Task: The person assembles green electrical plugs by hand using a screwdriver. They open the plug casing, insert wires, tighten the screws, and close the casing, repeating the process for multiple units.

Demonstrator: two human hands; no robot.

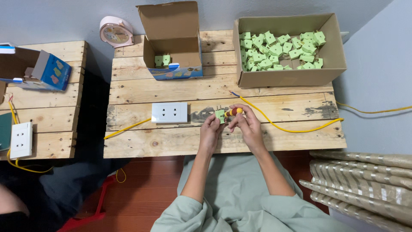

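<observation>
Nearest the camera: pale green sleeves [223,206] and lap, forearms reaching up to the pallet-wood tabletop [171,141].

Left hand [210,129] is clenched on a small green plug [220,115], pinched at the fingertips, held just above the tabletop's front-centre planks. Right hand [246,124] grasps a screwdriver [233,112] with an orange-yellow handle; it lies roughly level, tip end toward the plug. Tool and plug look to be touching, but the contact point is too small to confirm. Plug sits between the two grips, slightly on the left hand's side.

Around it:
- White double socket [169,112] flat on the tabletop, just left of the hands, not touched.
- Yellow wire [287,127] runs from behind the right hand, loops right and goes off the tabletop edge; another yellow length comes out left of the socket.
- Big carton [292,77] at back right, full of the same green plugs [279,49].
- Small open box [171,60] at back centre, a couple of green plugs inside.
- Pink clock [115,32] at the back left edge, against the wall.
- Second pallet table [51,111] to the left, well apart: blue box [49,71], another white socket [20,139] on a yellow wire.
- Rolled striped material [365,180] on the floor at right.
</observation>
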